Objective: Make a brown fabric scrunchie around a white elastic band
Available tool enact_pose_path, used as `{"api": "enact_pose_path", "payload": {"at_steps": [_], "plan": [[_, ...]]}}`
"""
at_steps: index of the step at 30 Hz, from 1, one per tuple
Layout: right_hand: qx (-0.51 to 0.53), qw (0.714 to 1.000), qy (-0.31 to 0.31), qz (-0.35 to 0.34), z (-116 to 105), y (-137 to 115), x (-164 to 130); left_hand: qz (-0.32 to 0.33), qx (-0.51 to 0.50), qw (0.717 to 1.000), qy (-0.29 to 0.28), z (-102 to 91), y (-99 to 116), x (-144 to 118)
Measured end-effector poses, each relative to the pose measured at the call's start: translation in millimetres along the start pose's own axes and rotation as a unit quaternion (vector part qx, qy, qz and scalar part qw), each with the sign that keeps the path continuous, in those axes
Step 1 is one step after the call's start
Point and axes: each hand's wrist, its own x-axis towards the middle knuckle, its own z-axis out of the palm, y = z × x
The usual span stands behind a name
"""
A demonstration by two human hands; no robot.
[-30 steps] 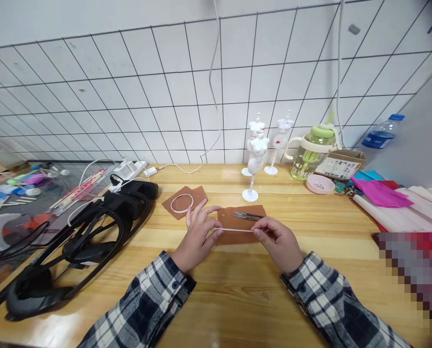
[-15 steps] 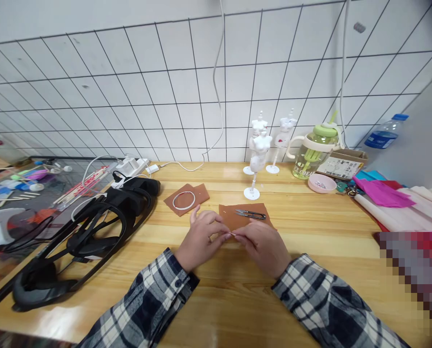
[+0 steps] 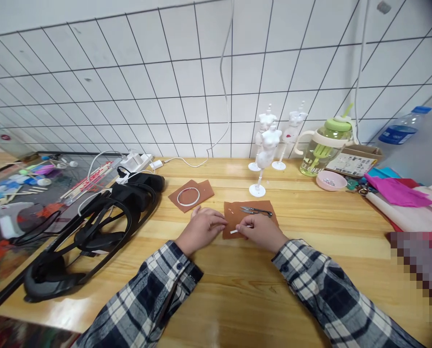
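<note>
White strip [image 3: 236,231], short and thin, lies at the centre of the frame on the lower edge of a brown felt piece [image 3: 234,215], one end pinched between the thumb and forefinger of the right hand [image 3: 261,233], the other end pointing left toward the left hand [image 3: 202,229]. That left hand rests on the wooden table [image 3: 310,270] just left of the brown piece with its fingers curled loosely together; its fingertips sit near the strip's free end, and whether they touch it cannot be told. Small thread snips [image 3: 255,211] lie on the same brown piece just above the right hand. Up and to the left, a second brown felt piece [image 3: 203,189] carries a white ring [image 3: 188,196]. Three small white dress-form mannequins [image 3: 266,150] stand above the centre, against the tiled wall. Right of them sit a green-lidded water jug [image 3: 323,152] and a pink dish [image 3: 331,180], with folded pink and cream fabric [image 3: 400,195] at the right edge. A black headset with straps [image 3: 103,222] sprawls across the left of the frame.
</note>
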Motion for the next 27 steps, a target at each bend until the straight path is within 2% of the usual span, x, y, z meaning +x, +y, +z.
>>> {"api": "enact_pose_path", "payload": {"at_steps": [11,15,21,27], "plan": [[-0.045,0.999,0.019,-0.005,13.3,-9.8,-2.5,-0.027,0.017,0.999,-0.02,2.5,-4.0,-4.0],[-0.072,0.997,0.022,0.012,18.4,-7.6,1.1,-0.036,0.01,0.999,-0.023,3.0,-3.9,-4.5],[-0.065,0.997,-0.004,0.036,20.2,-6.4,0.6,-0.049,0.003,0.999,-0.016,3.9,-2.5,-4.8],[-0.096,0.994,0.01,0.049,20.5,-12.1,-1.7,-0.052,0.002,0.998,-0.02,4.6,-2.4,-4.1]]}}
